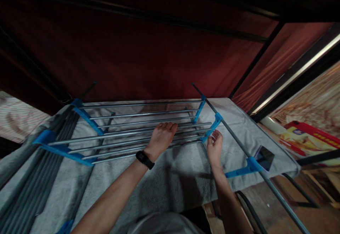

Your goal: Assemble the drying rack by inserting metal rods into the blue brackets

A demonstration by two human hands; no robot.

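A rack of thin metal rods (138,114) with blue plastic brackets lies across a grey cloth. My left hand (162,136), wearing a black wristband (145,159), is closed over the rods of the nearer tier, right of their middle. My right hand (215,146) is at the right-hand blue bracket (214,126), its fingers curled against the lower edge. Rod ends meet that bracket; whether they are seated in it I cannot tell. The bracket sits on a long grey tube (235,135). A left blue bracket (63,150) carries the rods' other ends.
Another blue bracket (247,168) sticks out from the long tube, near a dark phone (264,158). Several grey tubes (50,177) lie at the left on the cloth (159,184). Behind stands a dark red fabric panel (159,60). A red-and-yellow box (310,140) is at right.
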